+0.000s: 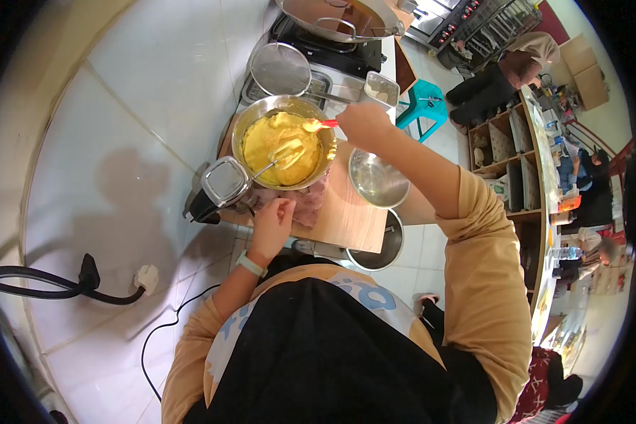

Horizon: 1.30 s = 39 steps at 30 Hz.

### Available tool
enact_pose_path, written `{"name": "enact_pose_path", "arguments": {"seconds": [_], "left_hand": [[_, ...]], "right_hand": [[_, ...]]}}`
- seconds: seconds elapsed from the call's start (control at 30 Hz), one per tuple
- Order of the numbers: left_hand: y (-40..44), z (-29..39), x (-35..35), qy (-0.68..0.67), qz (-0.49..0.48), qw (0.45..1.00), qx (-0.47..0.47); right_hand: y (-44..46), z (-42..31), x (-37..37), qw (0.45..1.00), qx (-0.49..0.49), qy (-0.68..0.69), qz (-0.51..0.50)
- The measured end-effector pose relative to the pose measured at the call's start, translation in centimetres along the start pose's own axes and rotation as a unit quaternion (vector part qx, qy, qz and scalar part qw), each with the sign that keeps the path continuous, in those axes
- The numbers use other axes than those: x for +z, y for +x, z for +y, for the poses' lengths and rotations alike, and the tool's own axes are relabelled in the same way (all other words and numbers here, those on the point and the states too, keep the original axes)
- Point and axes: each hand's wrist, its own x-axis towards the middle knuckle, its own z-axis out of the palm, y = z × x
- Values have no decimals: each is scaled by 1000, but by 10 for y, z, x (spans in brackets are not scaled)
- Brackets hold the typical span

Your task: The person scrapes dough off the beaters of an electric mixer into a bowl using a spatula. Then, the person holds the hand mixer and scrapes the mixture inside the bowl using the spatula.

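A metal bowl holds thick yellow batter. The whisk end of a hand mixer rests in the batter, its body leaning at the bowl's lower left. My right hand is closed around the handle of a red spatula, whose batter-coated tip is at the bowl's right inner side. Below the bowl, my left hand has its fingers curled together beside a pinkish cloth; whether they pinch anything is too small to tell. An emptied-looking metal bowl stands to the right.
A strainer, a clear container and a large wok on a stove lie beyond the bowl. Another metal pot sits below the wooden board. A teal stool, shelves and several people are at right.
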Motion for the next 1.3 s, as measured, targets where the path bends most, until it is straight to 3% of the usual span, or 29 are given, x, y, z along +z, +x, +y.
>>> {"name": "enact_pose_path", "arguments": {"seconds": [0.03,0.07,0.1,0.2,0.5,0.73,0.8,0.93,1.0,1.03,1.2,1.3], "left_hand": [[8,2,3,-203,-43,971,-118],[17,5,6,-394,-85,886,-229],[23,5,10,-561,-123,750,-327],[35,-12,36,-660,-45,723,-199],[42,-9,39,-711,14,664,-232],[43,-9,42,-715,21,659,-232],[41,-12,43,-723,14,652,-228],[25,-23,27,-654,-112,721,-198],[10,-25,10,-579,-194,763,-214],[5,-29,6,-562,-191,774,-221],[-20,-41,-18,-462,-164,830,-266],[-41,-75,-27,-235,-182,921,-252]], "right_hand": [[3,2,-4,1000,-13,-22,-13],[6,6,-3,999,-21,-33,-16],[10,9,1,998,-28,-44,-19],[8,14,1,998,-38,-47,-29],[-11,-5,6,998,13,35,-53],[-23,-9,-22,984,35,140,-101],[-17,-3,-8,971,49,171,-158],[-18,8,-7,902,148,331,-235],[-16,17,2,938,78,318,-116],[-12,20,7,948,41,312,-54],[5,14,28,970,41,238,24],[10,6,38,968,4,222,120]]}}
